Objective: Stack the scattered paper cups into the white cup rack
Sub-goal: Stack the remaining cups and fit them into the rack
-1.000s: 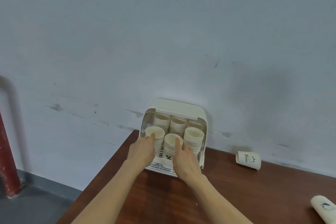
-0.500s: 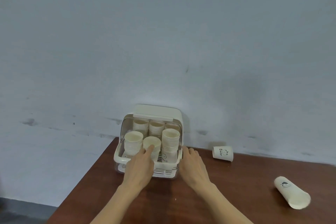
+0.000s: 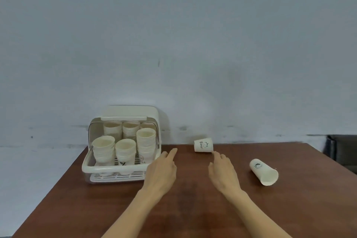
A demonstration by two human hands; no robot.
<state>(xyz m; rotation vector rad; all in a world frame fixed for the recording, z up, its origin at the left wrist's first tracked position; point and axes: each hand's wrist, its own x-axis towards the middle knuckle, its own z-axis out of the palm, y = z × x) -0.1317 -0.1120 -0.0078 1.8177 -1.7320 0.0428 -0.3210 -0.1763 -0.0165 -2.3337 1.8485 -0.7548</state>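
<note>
The white cup rack point(image 3: 90, 167) stands at the table's back left, its lid raised, holding several stacks of white paper cups point(image 3: 145, 144). A paper cup marked "Bear" point(image 3: 203, 145) lies on its side near the wall. Another paper cup point(image 3: 263, 172) lies on its side further right, mouth toward me. My left hand point(image 3: 163, 170) hovers just right of the rack, fingers extended, holding nothing. My right hand point(image 3: 222, 170) reaches over the table with its fingertips just short of the "Bear" cup, fingers relaxed and empty.
The brown wooden table point(image 3: 183, 208) runs up to a grey-blue wall. A dark object point(image 3: 342, 150) stands beyond the table's right edge.
Both hands have left the cups in the rack and moved right. The view has swung right, bringing both loose cups into sight.
</note>
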